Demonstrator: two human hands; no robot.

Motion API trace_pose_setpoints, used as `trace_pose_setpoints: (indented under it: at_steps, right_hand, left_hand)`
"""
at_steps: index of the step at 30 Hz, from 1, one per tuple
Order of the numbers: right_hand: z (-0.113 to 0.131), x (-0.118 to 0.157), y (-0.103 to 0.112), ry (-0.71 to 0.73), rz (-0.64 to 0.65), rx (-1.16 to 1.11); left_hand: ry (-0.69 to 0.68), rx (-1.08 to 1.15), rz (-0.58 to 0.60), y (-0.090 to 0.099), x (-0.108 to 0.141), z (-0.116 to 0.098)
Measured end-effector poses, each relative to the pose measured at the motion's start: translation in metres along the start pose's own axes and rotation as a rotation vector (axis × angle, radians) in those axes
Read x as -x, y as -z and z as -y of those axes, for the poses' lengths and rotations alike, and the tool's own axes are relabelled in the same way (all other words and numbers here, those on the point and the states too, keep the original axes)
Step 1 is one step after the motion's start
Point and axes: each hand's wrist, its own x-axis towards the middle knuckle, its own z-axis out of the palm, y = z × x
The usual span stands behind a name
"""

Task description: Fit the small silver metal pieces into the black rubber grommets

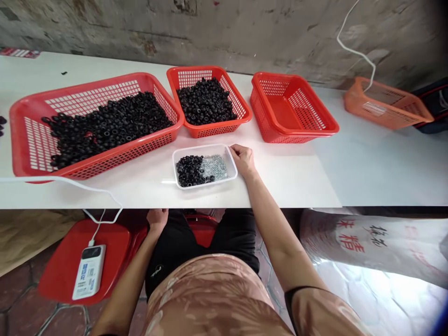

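Note:
My right hand (243, 159) is closed at the right end of a clear plastic container (178, 182), its fingers pinching the rim. Inside the container, small black rings (191, 170) fill the left part and tiny clear, shiny pieces (215, 167) the right part, with a few rings among them. My left hand (158, 219) is low by my thigh at the table's front edge. The tabletop hides its fingers, so what they do does not show.
A large red basket (126, 151) and a smaller red basket (213, 129) hold black rings. Stacked red baskets (294, 136) and an orange basket (385, 114) stand rightward. A white cable (70, 179) crosses the left front edge to a power bank (89, 273) on a red stool (59, 266).

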Motion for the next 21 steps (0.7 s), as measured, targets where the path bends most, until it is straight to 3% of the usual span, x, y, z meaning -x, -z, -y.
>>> trace_pose_setpoints:
  at_steps: [21]
  right_hand:
    - [-0.008,-0.004,-0.002,0.051,-0.036,-0.008]
  left_hand:
    - [-0.102,0.199,-0.069,0.004,0.013,0.011]
